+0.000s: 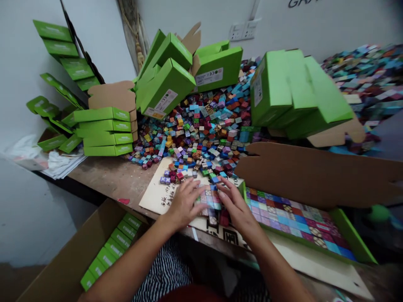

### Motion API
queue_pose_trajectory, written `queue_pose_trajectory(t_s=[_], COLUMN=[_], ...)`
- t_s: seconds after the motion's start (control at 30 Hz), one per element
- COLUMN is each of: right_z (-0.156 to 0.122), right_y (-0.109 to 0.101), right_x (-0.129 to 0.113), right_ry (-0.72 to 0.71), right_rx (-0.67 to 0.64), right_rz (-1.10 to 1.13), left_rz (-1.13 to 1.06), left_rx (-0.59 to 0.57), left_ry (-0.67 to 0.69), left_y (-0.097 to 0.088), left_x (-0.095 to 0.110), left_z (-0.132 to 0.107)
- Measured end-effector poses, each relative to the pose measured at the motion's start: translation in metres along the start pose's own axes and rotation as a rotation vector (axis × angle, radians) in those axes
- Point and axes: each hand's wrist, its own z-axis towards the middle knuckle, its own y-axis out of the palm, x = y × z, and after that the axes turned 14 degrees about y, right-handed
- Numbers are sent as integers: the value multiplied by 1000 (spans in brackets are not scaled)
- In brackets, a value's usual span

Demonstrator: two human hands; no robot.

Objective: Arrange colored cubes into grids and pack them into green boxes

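Note:
My left hand (184,204) and my right hand (234,205) lie side by side on a pale board (157,195) at the table's front edge. Between them sits a small flat block of colourful cubes (209,200), packed in rows. The fingers of both hands are stretched out and press against the sides of that block. Just beyond my fingertips begins a big loose heap of small coloured cubes (201,134). To the right of my right hand lies an open green box (346,235) filled with a flat layer of cubes (289,218).
Closed green boxes (105,132) are stacked at the left and piled at the back (170,79). More folded green boxes (292,92) lean at the right over a brown cardboard flap (315,172). A cardboard carton (63,268) with green boxes stands below left.

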Motion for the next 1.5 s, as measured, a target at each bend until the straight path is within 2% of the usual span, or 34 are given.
queue_pose_trajectory(t_s=[0.13,0.3,0.37,0.5,0.57,0.63,0.83,1.07,1.23,1.43,1.5], right_z=[2,5,-1,-22,-32,-39,-45,-54,-50,-37,-41], right_y=[8,-1,-11,-24,-22,-17,-16,-19,-13,-13,-13], right_x=[0,-10,-14,-14,-11,-9,-7,7,14,14,14], right_ry=[90,87,-2,-247,-301,-311,-266,-267,-319,-328,-332], right_rx=[-23,-110,-76,25,27,14,-33,48,82,35,70], right_rz=[110,34,-113,-628,-800,-865,-759,-593,-601,-590,-576], left_rz=[-132,-32,-9,-42,-43,-29,-49,-66,-69,-36,-24], left_rx=[-214,-190,-174,-172,-178,-181,-179,-178,-187,-181,-188], left_ry=[-14,-95,-87,-21,-9,-17,9,7,3,35,53], left_y=[7,7,7,6,6,5,4,4,3,0,0], left_x=[4,7,8,4,1,-2,-3,-3,-1,3,4], left_z=[-4,-10,-13,-16,-16,-15,-15,-16,-16,-16,-17])
